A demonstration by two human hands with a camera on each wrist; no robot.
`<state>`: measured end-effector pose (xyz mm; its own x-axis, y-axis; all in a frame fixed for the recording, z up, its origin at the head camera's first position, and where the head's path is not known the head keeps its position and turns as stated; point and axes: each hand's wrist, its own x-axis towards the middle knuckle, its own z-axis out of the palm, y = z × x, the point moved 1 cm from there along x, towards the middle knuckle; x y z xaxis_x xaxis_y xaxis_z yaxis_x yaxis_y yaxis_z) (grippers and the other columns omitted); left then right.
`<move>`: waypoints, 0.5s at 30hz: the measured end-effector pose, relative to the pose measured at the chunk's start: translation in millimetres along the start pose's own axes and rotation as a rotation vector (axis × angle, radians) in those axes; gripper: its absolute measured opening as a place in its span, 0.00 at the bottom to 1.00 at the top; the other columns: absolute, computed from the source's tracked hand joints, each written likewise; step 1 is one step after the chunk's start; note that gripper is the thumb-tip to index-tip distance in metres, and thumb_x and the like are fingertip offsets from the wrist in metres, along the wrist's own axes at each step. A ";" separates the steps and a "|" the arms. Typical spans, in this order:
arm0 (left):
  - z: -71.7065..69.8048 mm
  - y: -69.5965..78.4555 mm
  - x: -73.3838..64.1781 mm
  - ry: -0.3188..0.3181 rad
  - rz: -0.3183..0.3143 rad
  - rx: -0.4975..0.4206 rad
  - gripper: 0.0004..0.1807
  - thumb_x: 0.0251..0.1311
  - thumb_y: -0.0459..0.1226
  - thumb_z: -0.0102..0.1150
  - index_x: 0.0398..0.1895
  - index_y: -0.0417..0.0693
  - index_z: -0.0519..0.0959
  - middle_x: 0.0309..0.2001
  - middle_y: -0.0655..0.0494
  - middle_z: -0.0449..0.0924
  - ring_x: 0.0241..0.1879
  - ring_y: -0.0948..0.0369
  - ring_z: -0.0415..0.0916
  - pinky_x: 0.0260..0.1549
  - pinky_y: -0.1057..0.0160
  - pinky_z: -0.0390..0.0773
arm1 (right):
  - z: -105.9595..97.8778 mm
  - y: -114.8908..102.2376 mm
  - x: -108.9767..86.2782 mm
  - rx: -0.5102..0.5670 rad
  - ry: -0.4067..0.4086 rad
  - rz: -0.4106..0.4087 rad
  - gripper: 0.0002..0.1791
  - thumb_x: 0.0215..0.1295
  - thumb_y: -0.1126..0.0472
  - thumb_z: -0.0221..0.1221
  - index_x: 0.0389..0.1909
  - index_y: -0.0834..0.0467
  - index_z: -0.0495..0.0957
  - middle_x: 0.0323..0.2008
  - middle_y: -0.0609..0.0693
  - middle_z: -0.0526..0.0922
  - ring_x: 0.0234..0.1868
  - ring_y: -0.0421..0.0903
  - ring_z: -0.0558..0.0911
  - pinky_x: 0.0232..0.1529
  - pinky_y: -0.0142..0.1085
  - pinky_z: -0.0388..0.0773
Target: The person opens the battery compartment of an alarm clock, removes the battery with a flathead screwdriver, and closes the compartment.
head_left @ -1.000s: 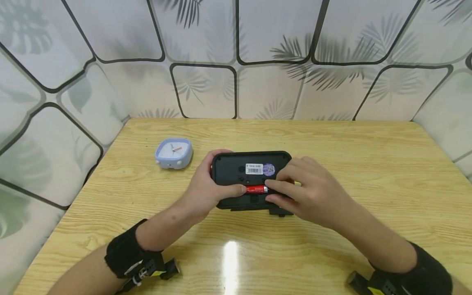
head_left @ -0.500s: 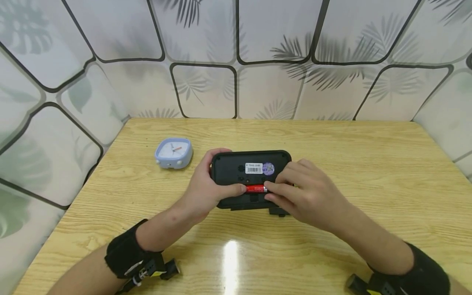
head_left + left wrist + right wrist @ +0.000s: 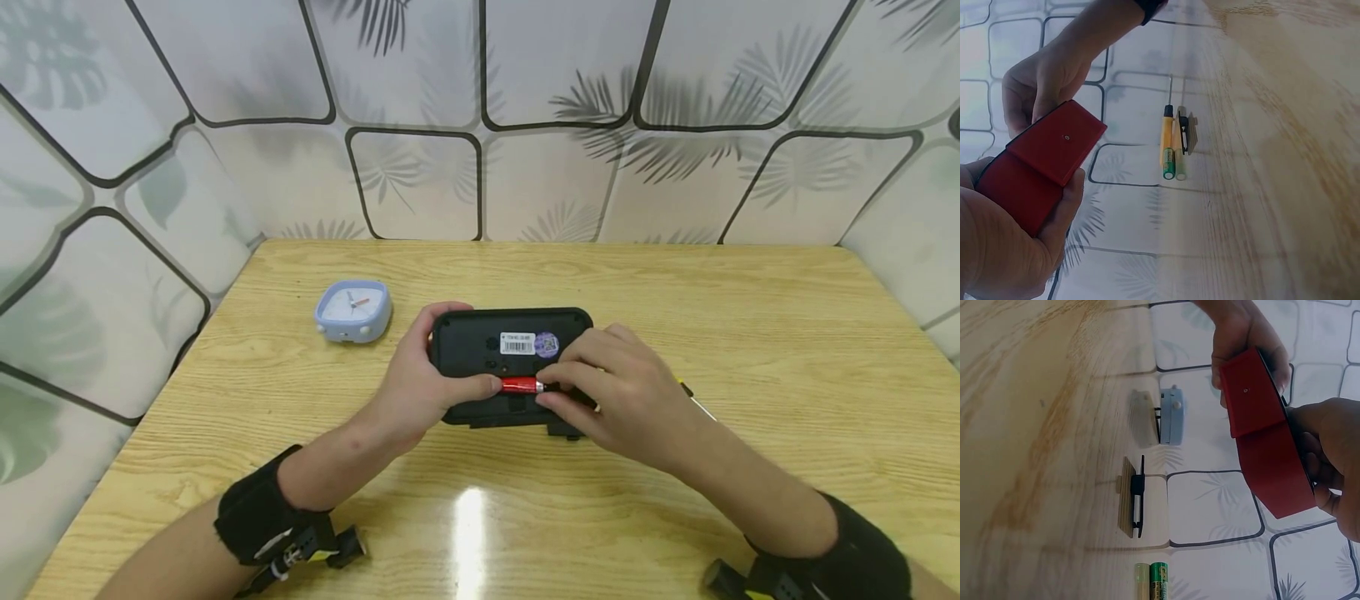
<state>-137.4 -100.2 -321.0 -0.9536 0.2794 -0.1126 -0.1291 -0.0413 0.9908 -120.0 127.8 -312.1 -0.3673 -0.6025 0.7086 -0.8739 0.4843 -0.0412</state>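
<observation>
A device with a black back [image 3: 465, 342] and a red casing [image 3: 1054, 147] is held above the table, its back turned up in the head view. My left hand [image 3: 420, 379] grips its left end, the thumb lying on the left end of a red battery [image 3: 519, 384] in the long recess. With fingers curled, my right hand [image 3: 626, 392] pinches the battery's silver right end. That hand covers the recess's right part. In the right wrist view the red casing [image 3: 1272, 453] hides the battery, and both hands are at the device's edges.
A blue alarm clock [image 3: 352, 310] stands at the back left. Below the device lies a small black cover-like piece [image 3: 566, 431]. A yellow-handled screwdriver [image 3: 1167, 128] and a green battery [image 3: 1159, 580] rest on the wooden table [image 3: 750, 333], mostly hidden behind my right arm in the head view.
My right fingers have shifted slightly at the battery's silver end, and that wrist has moved a little left. Part of the screwdriver now shows beside the right forearm. The left hand stays put.
</observation>
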 end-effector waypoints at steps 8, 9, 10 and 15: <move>-0.1 -0.9 1.2 -0.001 -0.001 0.001 0.45 0.47 0.21 0.69 0.68 0.53 0.62 0.60 0.45 0.72 0.50 0.54 0.81 0.43 0.59 0.86 | 1.5 0.8 -0.7 -0.010 -0.004 0.002 0.20 0.74 0.49 0.53 0.33 0.58 0.85 0.29 0.46 0.79 0.30 0.43 0.74 0.32 0.38 0.68; -0.1 -0.9 1.2 -0.003 -0.005 0.001 0.45 0.47 0.21 0.69 0.68 0.53 0.62 0.60 0.45 0.72 0.50 0.54 0.81 0.43 0.59 0.86 | 1.5 1.2 -0.5 -0.009 -0.001 -0.001 0.19 0.73 0.50 0.54 0.32 0.59 0.85 0.29 0.46 0.79 0.30 0.43 0.74 0.32 0.38 0.68; 0.0 -0.9 1.3 -0.004 -0.008 0.001 0.45 0.47 0.20 0.69 0.68 0.53 0.62 0.60 0.45 0.72 0.50 0.54 0.80 0.43 0.59 0.86 | 1.5 1.4 -0.4 -0.010 -0.001 -0.003 0.19 0.73 0.50 0.54 0.32 0.59 0.85 0.29 0.46 0.79 0.30 0.43 0.74 0.32 0.38 0.68; -0.2 -1.2 1.5 -0.004 -0.019 -0.005 0.45 0.47 0.20 0.69 0.68 0.54 0.62 0.60 0.45 0.72 0.49 0.54 0.81 0.43 0.58 0.86 | 0.7 2.7 -0.2 -0.007 -0.005 -0.007 0.17 0.71 0.52 0.54 0.31 0.59 0.84 0.29 0.47 0.80 0.30 0.43 0.75 0.31 0.38 0.70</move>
<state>-138.7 -100.0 -322.3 -0.9497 0.2844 -0.1309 -0.1483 -0.0406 0.9881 -122.5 128.8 -312.9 -0.3628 -0.6092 0.7052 -0.8741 0.4847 -0.0309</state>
